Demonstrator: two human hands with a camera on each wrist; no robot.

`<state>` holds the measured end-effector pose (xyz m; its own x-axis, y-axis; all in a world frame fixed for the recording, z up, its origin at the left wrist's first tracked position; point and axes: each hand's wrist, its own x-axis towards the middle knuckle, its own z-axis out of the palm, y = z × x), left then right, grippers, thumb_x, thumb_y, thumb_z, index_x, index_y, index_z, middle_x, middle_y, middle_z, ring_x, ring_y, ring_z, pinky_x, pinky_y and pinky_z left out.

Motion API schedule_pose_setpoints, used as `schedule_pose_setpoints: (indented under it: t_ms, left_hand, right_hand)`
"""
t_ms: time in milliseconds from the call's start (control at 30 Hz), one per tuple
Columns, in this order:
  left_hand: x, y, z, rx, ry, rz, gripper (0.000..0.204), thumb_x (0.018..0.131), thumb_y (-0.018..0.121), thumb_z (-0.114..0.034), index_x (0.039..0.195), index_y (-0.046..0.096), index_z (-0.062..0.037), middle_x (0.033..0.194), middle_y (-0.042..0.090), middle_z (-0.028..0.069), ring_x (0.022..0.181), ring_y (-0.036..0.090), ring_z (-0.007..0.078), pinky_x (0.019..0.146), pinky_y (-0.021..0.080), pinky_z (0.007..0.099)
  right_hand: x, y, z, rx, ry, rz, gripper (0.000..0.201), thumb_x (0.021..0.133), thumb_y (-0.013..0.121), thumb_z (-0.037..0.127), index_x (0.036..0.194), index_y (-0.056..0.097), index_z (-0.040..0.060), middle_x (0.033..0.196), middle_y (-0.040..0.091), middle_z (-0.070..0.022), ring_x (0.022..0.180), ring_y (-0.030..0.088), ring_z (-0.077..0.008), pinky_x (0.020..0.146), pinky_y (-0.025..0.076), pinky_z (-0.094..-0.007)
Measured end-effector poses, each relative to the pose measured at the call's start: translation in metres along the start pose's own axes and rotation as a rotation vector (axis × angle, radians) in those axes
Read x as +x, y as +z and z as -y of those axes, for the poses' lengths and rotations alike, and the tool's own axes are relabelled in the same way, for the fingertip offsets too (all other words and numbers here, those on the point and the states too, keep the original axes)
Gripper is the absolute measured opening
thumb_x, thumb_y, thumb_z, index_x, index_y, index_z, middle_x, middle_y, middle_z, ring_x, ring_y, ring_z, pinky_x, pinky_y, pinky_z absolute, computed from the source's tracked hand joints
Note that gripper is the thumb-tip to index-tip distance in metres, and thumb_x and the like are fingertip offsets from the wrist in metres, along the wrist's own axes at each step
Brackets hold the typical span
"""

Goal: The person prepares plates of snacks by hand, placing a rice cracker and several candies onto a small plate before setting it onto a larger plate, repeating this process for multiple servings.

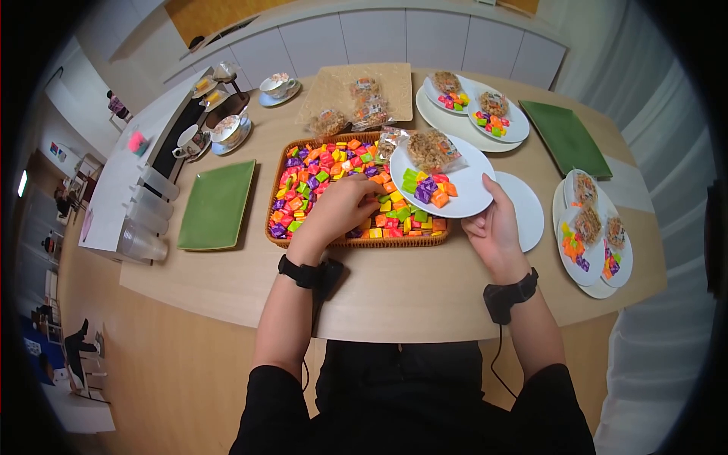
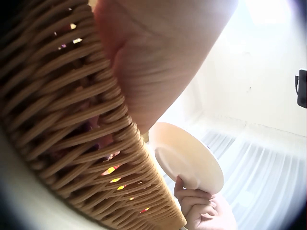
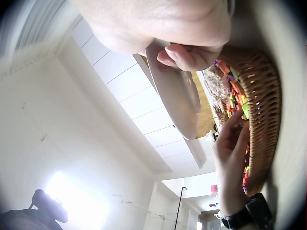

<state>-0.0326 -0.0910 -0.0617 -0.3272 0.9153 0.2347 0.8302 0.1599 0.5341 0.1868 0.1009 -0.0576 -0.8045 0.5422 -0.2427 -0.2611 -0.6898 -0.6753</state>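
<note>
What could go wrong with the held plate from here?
The candies and packaged snack may slide off the white plate, since the right hand holds only one side. It overhangs the wicker basket, so they could drop in. The left hand, working close by, might bump it.

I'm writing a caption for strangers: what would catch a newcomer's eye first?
Probably the brightly coloured wrapped candies filling the brown wicker basket mid-table. Next, the round white plate that the right hand holds up at the basket's right side, carrying a brown, clear-wrapped treat and more candies.
</note>
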Motion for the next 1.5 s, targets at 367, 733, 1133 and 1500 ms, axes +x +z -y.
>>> schedule_pose_setpoints:
  t_ms: [367,733,1133,1500]
  left_hand:
    - [0.006,-0.004,-0.005,0.013,-0.014,-0.31,0.017,0.088,0.076,-0.011,0.103,0.075,-0.0039,0.087,0.065,0.013,0.076,0.067,0.0287,0.071,0.054,0.0396]
    - [0.002,-0.002,-0.067,-0.316,0.28,-0.4,0.028,0.085,0.078,-0.001,0.113,0.078,-0.0059,0.095,0.069,0.0064,0.085,0.065,0.0167,0.075,0.053,0.0301]
    - [0.005,0.004,-0.071,-0.293,0.36,-0.347,0.026,0.089,0.075,-0.005,0.114,0.075,-0.0042,0.103,0.073,0.0097,0.096,0.069,0.022,0.083,0.055,0.034]
    - [0.003,-0.008,-0.014,-0.32,-0.057,-0.391,0.016,0.093,0.072,-0.013,0.103,0.071,-0.0015,0.095,0.072,0.0111,0.083,0.068,0.0218,0.074,0.054,0.0347]
  right_hand:
    - [0.001,-0.001,0.0,-0.007,0.005,-0.007,0.026,0.102,0.061,0.037,0.106,0.058,0.0114,0.08,0.058,0.0039,0.05,0.037,-0.0043,0.041,0.026,-0.0205]
    - [-0.001,0.001,-0.012,-0.117,0.081,0.024,0.029,0.101,0.061,0.04,0.106,0.057,0.0119,0.078,0.057,0.0041,0.051,0.037,-0.0035,0.041,0.026,-0.02]
    - [-0.007,0.007,-0.014,-0.084,0.138,0.05,0.029,0.102,0.06,0.039,0.112,0.058,0.0113,0.084,0.059,0.0032,0.052,0.037,-0.0032,0.041,0.027,-0.0199]
    - [-0.002,0.003,-0.001,-0.023,0.009,0.0,0.027,0.102,0.06,0.035,0.11,0.057,0.0095,0.086,0.059,0.0019,0.052,0.037,-0.0043,0.041,0.027,-0.0205]
